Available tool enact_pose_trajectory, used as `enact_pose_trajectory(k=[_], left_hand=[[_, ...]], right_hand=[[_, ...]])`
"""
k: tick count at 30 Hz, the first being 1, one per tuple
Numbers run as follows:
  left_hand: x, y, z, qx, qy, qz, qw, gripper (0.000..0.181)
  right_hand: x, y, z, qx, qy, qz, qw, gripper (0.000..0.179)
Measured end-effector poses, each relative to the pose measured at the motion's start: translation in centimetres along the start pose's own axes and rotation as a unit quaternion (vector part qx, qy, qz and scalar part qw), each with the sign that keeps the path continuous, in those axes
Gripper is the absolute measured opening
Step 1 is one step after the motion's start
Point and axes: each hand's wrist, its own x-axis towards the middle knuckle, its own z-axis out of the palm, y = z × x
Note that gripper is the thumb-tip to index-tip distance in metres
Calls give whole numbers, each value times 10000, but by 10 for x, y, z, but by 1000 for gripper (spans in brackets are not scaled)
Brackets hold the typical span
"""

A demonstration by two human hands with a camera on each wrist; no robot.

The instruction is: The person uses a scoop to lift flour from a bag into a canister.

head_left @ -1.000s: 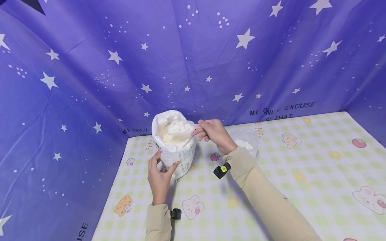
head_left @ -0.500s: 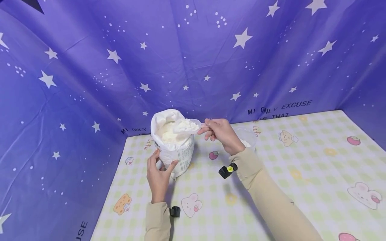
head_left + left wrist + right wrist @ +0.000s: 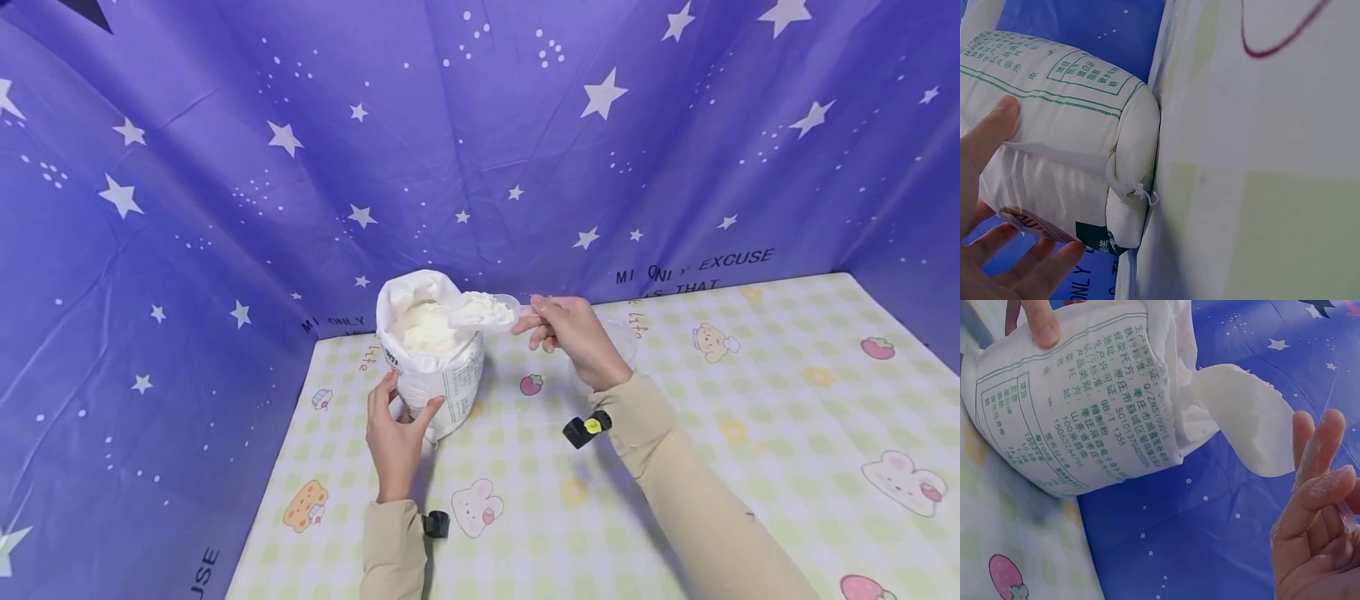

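Observation:
A white cloth bag of flour stands upright with its mouth spread, pale flour showing inside. My left hand grips the bag's near side; in the left wrist view its thumb and fingers lie on two sides of the bag. My right hand pinches the handle of a clear plastic scoop heaped with white flour. The scoop hovers over the right rim of the bag. White powder coats some right fingers. Behind the right wrist a clear plastic tub is partly hidden.
A checked tablecloth with cartoon prints covers the table. Purple star-patterned curtain closes off the back and the sides, close behind the bag. Small black wrist straps and cameras sit on both sleeves.
My right hand has moved right with the loaded scoop, from inside the bag's mouth to over its right rim. It now hides more of the tub. The left hand keeps its hold.

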Motion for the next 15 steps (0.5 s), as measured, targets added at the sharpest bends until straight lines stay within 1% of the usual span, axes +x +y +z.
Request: enact_pose_trajectory(k=[4, 10, 15], left_hand=[[0, 0, 0, 15, 10, 16, 10000, 73], [-1, 0, 1, 10, -32, 44, 10000, 74], [0, -1, 0, 2, 15, 56, 10000, 74]], right_hand=[[-3, 1, -6, -75, -13, -18, 10000, 44], [-12, 0, -16, -153, -42, -60, 9999, 46], [-16, 0, -24, -107, -10, 47, 9999, 48]])
